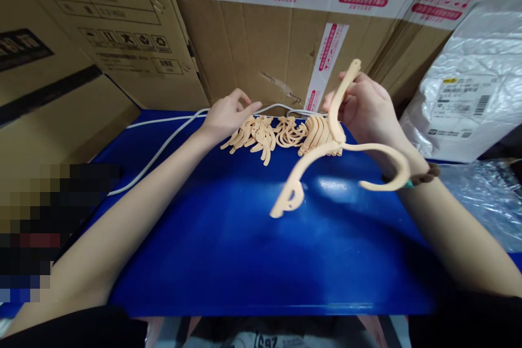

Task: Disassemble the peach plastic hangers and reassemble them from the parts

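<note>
At the left, a white cord (153, 162) crosses the blue tabletop (228, 261) beyond your forearm. Your left hand (223, 117) is palm down, thumb and index parted with a visible gap and no piece seen between them; whether the hidden fingers touch anything, you cannot tell from this view. Key relation: the cluster of slender curved pieces (261, 133) lies just right of and below your thumb, on your side of it, with long axes mostly slanting toward you and leftward, a few curving straight toward you. Your left hand is clearly the nearer one. Next rightward, touching or nearly so, you have curled pieces (290, 133), then a stack of broad curved slats (316, 133). In front of those slats, as seen from your head, is a pale three-armed assembly (337, 114), held up off the table: one arm runs down-left to a looped end, one rises up-right, one hooks right across your wrist. Your right hand (369, 109) has its fingers closed about the rising arm near the top. A dark wristband (426, 174) is at far right.
</note>
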A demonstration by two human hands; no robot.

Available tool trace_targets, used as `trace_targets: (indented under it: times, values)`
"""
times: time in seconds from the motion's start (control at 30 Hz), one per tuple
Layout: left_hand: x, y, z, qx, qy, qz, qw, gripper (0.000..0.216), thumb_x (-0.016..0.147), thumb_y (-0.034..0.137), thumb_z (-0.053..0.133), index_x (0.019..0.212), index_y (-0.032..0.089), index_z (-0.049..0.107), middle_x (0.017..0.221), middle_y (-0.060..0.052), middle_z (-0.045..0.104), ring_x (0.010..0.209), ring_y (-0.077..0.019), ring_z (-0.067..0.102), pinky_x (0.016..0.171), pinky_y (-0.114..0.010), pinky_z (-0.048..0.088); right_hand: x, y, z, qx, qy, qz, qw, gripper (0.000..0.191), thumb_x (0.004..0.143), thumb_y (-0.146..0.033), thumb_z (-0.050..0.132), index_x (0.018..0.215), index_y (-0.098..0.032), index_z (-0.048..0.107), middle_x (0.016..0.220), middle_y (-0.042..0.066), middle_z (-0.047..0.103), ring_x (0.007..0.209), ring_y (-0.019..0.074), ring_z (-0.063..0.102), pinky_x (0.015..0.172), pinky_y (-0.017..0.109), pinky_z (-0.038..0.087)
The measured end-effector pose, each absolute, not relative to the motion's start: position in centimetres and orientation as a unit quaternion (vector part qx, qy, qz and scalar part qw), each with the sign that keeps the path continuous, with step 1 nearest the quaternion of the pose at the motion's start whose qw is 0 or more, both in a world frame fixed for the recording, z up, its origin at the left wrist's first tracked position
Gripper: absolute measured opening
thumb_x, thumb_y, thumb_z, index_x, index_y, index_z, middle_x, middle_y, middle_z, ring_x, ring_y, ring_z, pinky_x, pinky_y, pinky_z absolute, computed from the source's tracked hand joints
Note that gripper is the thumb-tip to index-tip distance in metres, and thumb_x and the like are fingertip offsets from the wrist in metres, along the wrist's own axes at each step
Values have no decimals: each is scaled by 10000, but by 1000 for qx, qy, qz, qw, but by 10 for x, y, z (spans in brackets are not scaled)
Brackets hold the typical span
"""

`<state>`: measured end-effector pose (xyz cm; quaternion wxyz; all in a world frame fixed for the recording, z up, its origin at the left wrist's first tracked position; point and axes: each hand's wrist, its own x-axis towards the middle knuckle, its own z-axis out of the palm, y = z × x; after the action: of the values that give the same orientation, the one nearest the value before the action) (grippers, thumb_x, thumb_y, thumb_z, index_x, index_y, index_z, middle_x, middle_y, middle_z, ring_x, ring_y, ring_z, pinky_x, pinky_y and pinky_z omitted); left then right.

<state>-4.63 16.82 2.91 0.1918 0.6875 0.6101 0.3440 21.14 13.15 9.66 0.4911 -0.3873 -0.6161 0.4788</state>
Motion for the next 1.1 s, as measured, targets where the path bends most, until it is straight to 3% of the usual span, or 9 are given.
trace_targets:
  times: [0.13,0.2,0.3,0.43,0.6,0.7,0.87,0.97,1.1]
  values:
    - [-25,148,51,663,473,290,503,723,982,706,222,863,162,683,873,-91,680,722,-159,594,571,-241,386,217,134,94,-386,-589,456,544,204,841,-238,516,886,-279,322,952,8,662,828,139,625,791,320,509]
    - [-19,139,58,637,429,267,582,627,991,652,331,861,151,683,883,-91,688,700,-145,606,583,-235,424,223,138,91,-386,-596,410,572,263,794,-209,559,864,-277,315,976,15,649,880,152,628,832,341,505]
    - [-16,131,62,619,386,302,614,213,912,341,640,984,144,677,1017,-81,704,807,-135,661,697,-225,498,234,143,91,-405,-667,281,559,231,775,-204,617,866,-268,414,959,48,657,886,183,618,805,352,485]
    - [-13,126,66,594,350,349,636,290,858,161,646,1143,138,600,1132,-118,695,953,-180,705,809,-280,547,244,140,96,-471,-797,65,372,66,853,-257,584,895,-213,611,899,90,671,864,243,617,726,368,449]
    - [-10,121,75,594,349,330,646,338,862,144,618,1196,150,568,1055,-119,712,844,-173,710,699,-256,536,232,129,92,-464,-865,-119,149,320,942,-359,551,1165,-152,649,1018,140,704,916,294,640,703,355,420]
    - [-9,119,76,606,331,306,656,310,868,159,610,1177,142,599,1046,-128,714,813,-170,697,657,-249,522,221,124,85,-455,-869,-125,150,445,1028,-416,423,1374,-159,534,977,115,730,823,243,654,649,309,400]
    - [-2,117,76,556,353,331,676,321,948,235,428,1151,100,637,936,-110,701,871,-192,698,770,-298,569,217,123,78,-482,-836,-158,209,387,1058,-302,325,1362,-195,540,1002,88,741,756,185,644,598,274,354]
    - [3,117,72,516,328,331,718,394,977,277,349,1154,102,654,874,-75,657,676,-125,635,651,-253,557,216,122,78,-485,-832,-185,196,404,1065,-336,289,1251,-170,606,1096,122,717,792,201,651,580,291,334]
    - [5,117,64,489,292,309,762,303,945,251,522,1187,142,668,937,-65,644,562,-62,508,479,-178,450,215,122,77,-480,-837,-225,136,440,1066,-326,257,1144,-143,650,1052,147,709,758,218,645,543,317,260]
